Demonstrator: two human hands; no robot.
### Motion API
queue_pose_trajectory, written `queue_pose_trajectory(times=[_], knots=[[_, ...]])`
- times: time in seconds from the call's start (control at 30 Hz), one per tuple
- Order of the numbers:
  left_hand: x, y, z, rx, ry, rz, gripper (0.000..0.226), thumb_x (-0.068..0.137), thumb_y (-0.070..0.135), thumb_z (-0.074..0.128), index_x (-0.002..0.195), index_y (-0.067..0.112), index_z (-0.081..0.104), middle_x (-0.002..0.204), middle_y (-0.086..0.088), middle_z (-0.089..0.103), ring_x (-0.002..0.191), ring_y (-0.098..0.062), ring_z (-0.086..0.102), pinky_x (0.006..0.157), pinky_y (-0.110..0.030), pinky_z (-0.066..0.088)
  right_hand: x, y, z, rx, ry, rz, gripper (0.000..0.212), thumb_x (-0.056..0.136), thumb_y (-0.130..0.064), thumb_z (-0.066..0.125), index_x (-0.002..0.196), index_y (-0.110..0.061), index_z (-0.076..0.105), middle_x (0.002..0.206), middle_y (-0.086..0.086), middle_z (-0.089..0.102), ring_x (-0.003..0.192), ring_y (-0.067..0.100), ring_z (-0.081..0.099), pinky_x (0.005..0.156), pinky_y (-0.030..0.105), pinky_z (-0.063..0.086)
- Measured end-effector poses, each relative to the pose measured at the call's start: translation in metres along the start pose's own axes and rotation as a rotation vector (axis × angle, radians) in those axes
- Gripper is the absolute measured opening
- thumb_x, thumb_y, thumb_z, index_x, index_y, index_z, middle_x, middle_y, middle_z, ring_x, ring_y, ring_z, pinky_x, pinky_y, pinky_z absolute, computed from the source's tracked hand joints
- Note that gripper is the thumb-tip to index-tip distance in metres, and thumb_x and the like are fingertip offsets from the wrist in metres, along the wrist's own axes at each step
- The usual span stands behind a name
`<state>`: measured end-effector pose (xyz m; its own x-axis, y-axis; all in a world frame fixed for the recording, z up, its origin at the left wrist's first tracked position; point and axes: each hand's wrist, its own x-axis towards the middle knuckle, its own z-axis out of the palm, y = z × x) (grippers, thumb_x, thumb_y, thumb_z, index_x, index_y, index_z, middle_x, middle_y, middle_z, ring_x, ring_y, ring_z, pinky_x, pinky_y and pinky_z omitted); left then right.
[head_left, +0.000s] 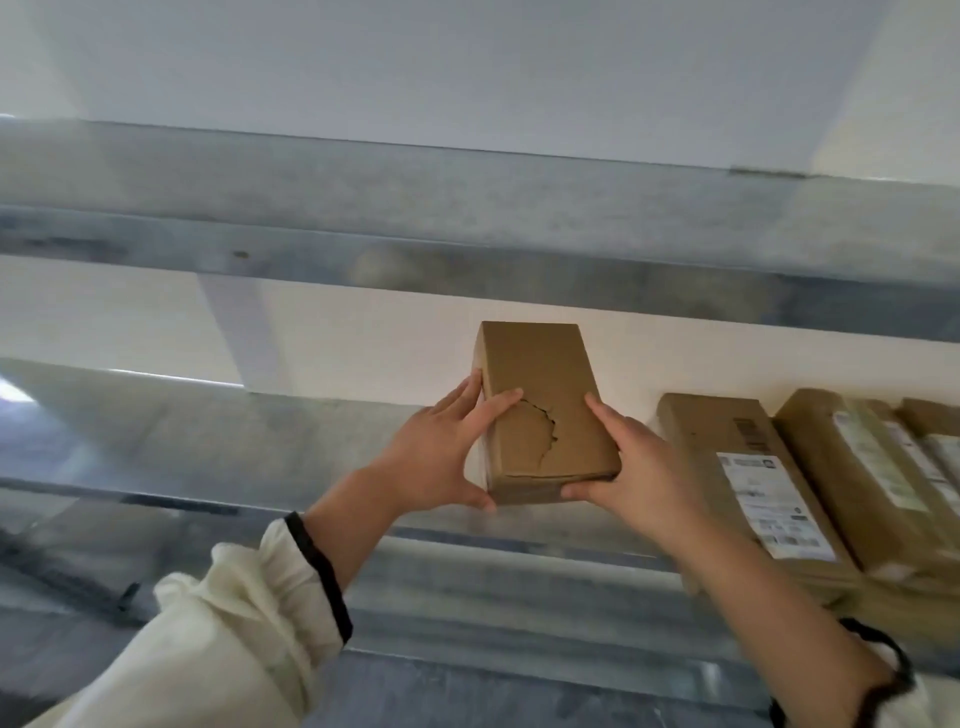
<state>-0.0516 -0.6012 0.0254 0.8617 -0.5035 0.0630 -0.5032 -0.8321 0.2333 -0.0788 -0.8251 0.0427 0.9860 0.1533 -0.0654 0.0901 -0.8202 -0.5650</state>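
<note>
Fingers of the left hand spread over the left edge and top face of the cardboard box, thumb hooked at the near bottom corner. Fingers of the right hand laid along the right edge, thumb under the near end. Both sets clamped on the box, gripping it from either side.

Largest first: white wall at 12 o'clock, behind everything. Next, two galvanised metal shelves: upper shelf crossing overhead, lower shelf stretching bare toward 9 o'clock of the hands. Next, a row of labelled parcels lying flat on the lower shelf at 3 o'clock of the box, side by side, long sides running front to back, near the box but apart from it. Next, the box itself: plain brown, over the lower shelf, long axis pointing to 12 o'clock, far end seemingly raised. Impossible to tell whether the near end touches the metal. Smaller: a ragged tear in the top face, toward the near left. Smaller again: a white shipping label on the nearest parcel. Smallest: a black band round the right wrist.

Judged as shelving, and well along: box already at shelf level and roughly parallel to the row. Left to do, by the look of it: lower flat at 9 o'clock of the nearest parcel, slide up beside it, let go. Equally readable as a lift-off barely begun; no telling the direction from this one view.
</note>
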Motion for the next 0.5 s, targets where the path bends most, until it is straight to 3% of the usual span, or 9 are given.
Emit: queue_pose_trajectory(times=[0.4,0.5], knots=[[-0.25,-0.191,-0.067,0.058,0.045,-0.359,0.121,0.066,0.053,0.078,0.144,0.043,-0.015,0.158,0.005,-0.017,0.142,-0.019,0.023,0.11,-0.032,0.03,0.013,-0.253,0.174,0.133,-0.219,-0.28,0.106,0.067,-0.023,0.084,0.149,-0.03,0.018,0.142,0.001,0.039,0.125,0.017,0.04,0.106,0.029,0.033],[-0.324,-0.228,-0.081,0.062,0.068,-0.508,0.121,0.065,0.053,0.079,0.146,0.041,-0.011,0.158,0.004,-0.017,0.143,-0.019,0.021,0.109,-0.032,0.031,0.011,-0.319,0.221,0.138,-0.311,-0.389,0.105,0.066,-0.022,0.085,0.149,-0.028,0.02,0.142,0.0,0.04,0.125,0.016,0.04,0.105,0.027,0.033]])
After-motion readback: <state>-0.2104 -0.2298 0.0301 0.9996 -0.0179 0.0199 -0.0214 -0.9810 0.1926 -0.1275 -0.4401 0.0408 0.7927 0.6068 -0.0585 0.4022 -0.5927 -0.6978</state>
